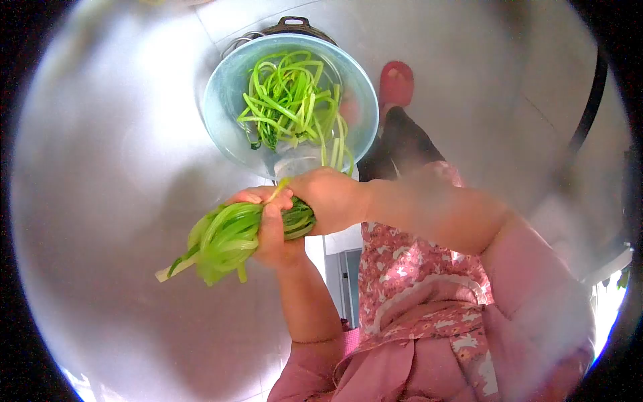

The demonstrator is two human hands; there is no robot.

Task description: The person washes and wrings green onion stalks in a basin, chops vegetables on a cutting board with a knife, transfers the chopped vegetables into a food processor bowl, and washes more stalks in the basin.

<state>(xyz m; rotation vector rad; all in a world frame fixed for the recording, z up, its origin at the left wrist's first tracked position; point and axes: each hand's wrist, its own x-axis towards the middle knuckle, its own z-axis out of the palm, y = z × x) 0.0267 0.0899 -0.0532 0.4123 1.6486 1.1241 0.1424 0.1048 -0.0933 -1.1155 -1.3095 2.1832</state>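
A folded bundle of green leafy stems [224, 241] is held between my two hands. My left hand [271, 231] is wrapped round its middle, with the thumb across the front and a pale stem rising between the fingers. Close against it, my right hand [331, 197] is closed at the darker green end of the bundle; its fingertips are hidden. The loose looped end hangs out to the left. Just above my hands, a light blue basin [218, 100] contains more long green stems [288, 100], some of them reaching its lower rim.
Behind the basin is a dark object with a handle [295, 23]. A red slipper [396, 84] rests on the pale tiled floor [100, 167] right of the basin. A patterned pink apron [402, 275] covers my front. A black curved tube [593, 100] is at the far right.
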